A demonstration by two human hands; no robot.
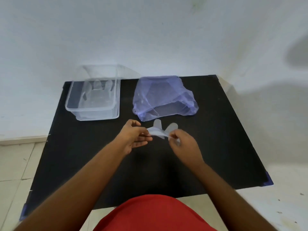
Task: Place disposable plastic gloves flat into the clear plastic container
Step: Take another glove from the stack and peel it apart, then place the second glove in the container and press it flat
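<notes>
One clear container (93,100) sits on the tabletop (100,164), with its one lid (106,70) behind it. One purple bag (164,97). One glove (160,130) is held between two hands, left (133,139) and right (183,144). Inside the container lie gloves, perhaps two; the clear layers blur together.

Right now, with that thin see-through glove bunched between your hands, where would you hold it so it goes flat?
Probably by the cuff edge, one corner in each hand. The glove is pinched between the left hand and right hand, its fingers pointing away toward the purple bag. Gripping from the near side lets them trail flat into the clear container.
</notes>
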